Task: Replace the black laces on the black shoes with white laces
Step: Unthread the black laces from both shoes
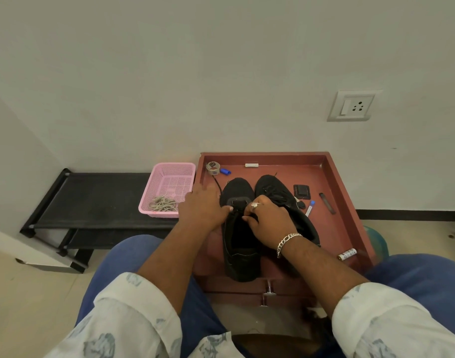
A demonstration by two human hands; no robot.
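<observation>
Two black shoes stand side by side in a reddish-brown tray (pixel 332 177). The left shoe (pixel 240 249) has its tongue area between my hands. My left hand (pixel 204 208) lies against that shoe's left side, its thumb touching the tongue. A black lace (pixel 217 183) runs from under this hand toward the tray's far left corner. My right hand (pixel 266 220), with a ring and a chain bracelet, pinches the top of the tongue with curled fingers. The right shoe (pixel 278 192) is partly hidden behind my right hand. Pale laces (pixel 163 204) lie bundled in a pink basket (pixel 169 177).
The pink basket sits on a black rack (pixel 99 197) left of the tray. In the tray lie a tape roll (pixel 213 167), a blue cap (pixel 225 171), a black pouch (pixel 301 191), a pen (pixel 309 208), a dark stick (pixel 326 202) and a small cylinder (pixel 347 254).
</observation>
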